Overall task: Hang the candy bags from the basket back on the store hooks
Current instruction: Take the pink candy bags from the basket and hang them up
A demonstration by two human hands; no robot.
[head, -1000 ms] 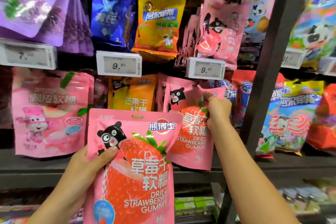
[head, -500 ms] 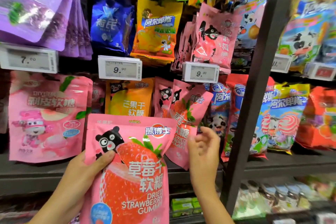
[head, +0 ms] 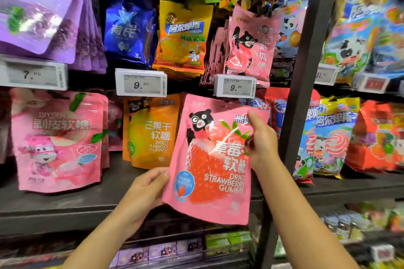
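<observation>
A pink dried strawberry gummy bag (head: 209, 159) with a black bear on it is held up in front of the lower hook row. My left hand (head: 146, 190) grips its lower left edge. My right hand (head: 260, 140) pinches its upper right side, thumb on the front. The bag's top edge sits just under the 9.90 price tag (head: 235, 85). The hook behind that tag and the strawberry bags hanging there are hidden by the held bag. The basket is out of view.
Orange mango gummy bags (head: 153, 131) hang to the left, larger pink bags (head: 56, 140) farther left. A dark vertical shelf post (head: 299, 94) stands right beside my right hand. A dark shelf ledge (head: 65, 209) runs below. More candy bags fill the upper row.
My right hand let go of the hanging strawberry bag and came down to take the held bag's upper right side. Both hands moved that bag up and right, under the price tag.
</observation>
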